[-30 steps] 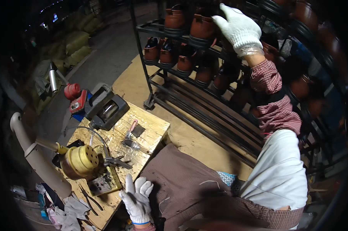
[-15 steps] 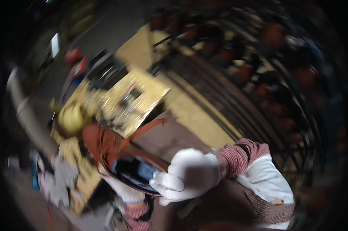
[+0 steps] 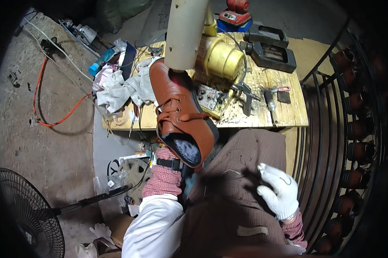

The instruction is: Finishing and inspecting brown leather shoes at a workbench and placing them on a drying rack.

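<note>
A brown leather lace-up shoe is held up in front of the table's left half, toe pointing away and opening toward me. My left forearm, in a red checked sleeve, reaches beneath it; the left hand holds the shoe from below, and its fingers are hidden. Just over the shoe's toe end comes the lower end of a thick beige tube, with a reddish glow on the leather below it. My right hand, in a white knitted glove, hovers by my brown apron, fingers apart and holding nothing.
A yellow motor-like housing, a control box, tools and black metal frames occupy the wooden table. Racks of shoes stand at right. A fan and orange cable lie left.
My view has turned. The right hand has let go of the shoe and moved right. The shoe, in my left hand, is now under the tube's end.
</note>
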A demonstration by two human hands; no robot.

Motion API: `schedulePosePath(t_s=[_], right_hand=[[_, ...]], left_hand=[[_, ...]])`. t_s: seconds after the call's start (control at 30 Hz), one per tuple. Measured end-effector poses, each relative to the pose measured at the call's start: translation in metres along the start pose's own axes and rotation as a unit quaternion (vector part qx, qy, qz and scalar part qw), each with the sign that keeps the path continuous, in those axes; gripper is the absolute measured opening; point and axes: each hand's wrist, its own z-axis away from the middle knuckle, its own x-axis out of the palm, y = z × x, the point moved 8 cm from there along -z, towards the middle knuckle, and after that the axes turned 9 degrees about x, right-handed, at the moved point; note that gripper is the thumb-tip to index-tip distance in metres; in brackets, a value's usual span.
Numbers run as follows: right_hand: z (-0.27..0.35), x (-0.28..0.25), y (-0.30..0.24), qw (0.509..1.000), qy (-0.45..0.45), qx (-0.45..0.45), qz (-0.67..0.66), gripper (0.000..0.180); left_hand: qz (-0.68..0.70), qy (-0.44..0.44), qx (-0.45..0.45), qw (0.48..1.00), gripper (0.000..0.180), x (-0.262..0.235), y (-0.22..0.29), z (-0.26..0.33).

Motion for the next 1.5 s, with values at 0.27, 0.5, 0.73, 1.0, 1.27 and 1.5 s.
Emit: schedulePosePath(t_s=[0.27, 0.5, 0.73, 1.0, 1.27, 1.5], right_hand=[[0.009, 0.015, 0.027, 0.994, -0.037, 0.098, 0.032, 0.037], [-0.005, 0.016, 0.03, 0.996, -0.029, 0.083, 0.022, 0.035], [-0.015, 0.022, 0.023, 0.996, -0.053, 0.056, 0.038, 0.035], [0.007, 0.025, 0.053, 0.992, -0.037, 0.113, 0.036, 0.033], [0.007, 0.017, 0.081, 0.989, -0.017, 0.138, 0.05, 0.035], [-0.025, 0.03, 0.049, 0.998, -0.022, 0.033, 0.048, 0.035]], left_hand=[[0.052, -0.038, -0.058, 0.996, 0.074, 0.037, -0.006, 0.017], [0.068, -0.066, -0.116, 0.989, 0.081, -0.052, -0.007, 0.032], [-0.177, -0.021, -0.044, 0.983, 0.076, 0.019, 0.013, 0.035], [-0.269, 0.015, 0.074, 0.96, 0.068, 0.057, 0.041, 0.02], [-0.402, 0.019, 0.268, 0.875, 0.098, 0.095, 0.088, -0.02], [-0.387, 0.003, 0.245, 0.889, 0.1, 0.109, 0.081, -0.037]])
